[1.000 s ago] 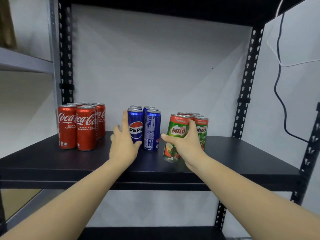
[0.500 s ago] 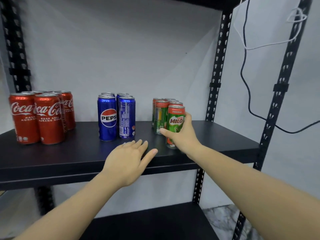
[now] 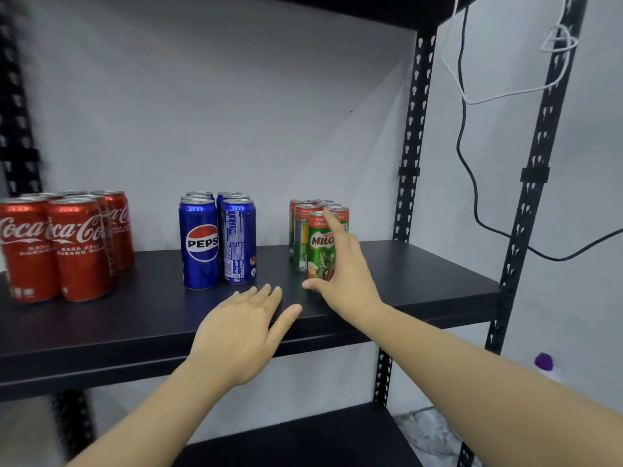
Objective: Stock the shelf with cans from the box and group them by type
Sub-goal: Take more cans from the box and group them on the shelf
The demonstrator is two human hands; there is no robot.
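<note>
Head view: a black shelf [image 3: 421, 274] holds three groups of upright cans. At about nine o'clock stand the red Coca-Cola cans [image 3: 77, 247], packed close together. Near the centre, toward eleven o'clock of the hands, stand the blue Pepsi cans [image 3: 215, 241], also touching one another. At about one o'clock stand the green Milo cans [image 3: 303, 230], clustered at the right part of the shelf, well apart from the Pepsi group.

The right hand [image 3: 344, 281] reaches in from five o'clock and rests against the front Milo can [image 3: 322, 251]: the index finger lies straight up along the can's right side to its rim, and the thumb touches the shelf board at the can's base. The fingers are extended, not wrapped round it.

The left hand [image 3: 239, 328] comes in from seven o'clock, palm down, fingers straight and relaxed over the shelf's front edge, holding nothing.

At two o'clock a black cable [image 3: 472, 183] and a white cable [image 3: 505, 94] hang by the perforated shelf post [image 3: 409, 136].
</note>
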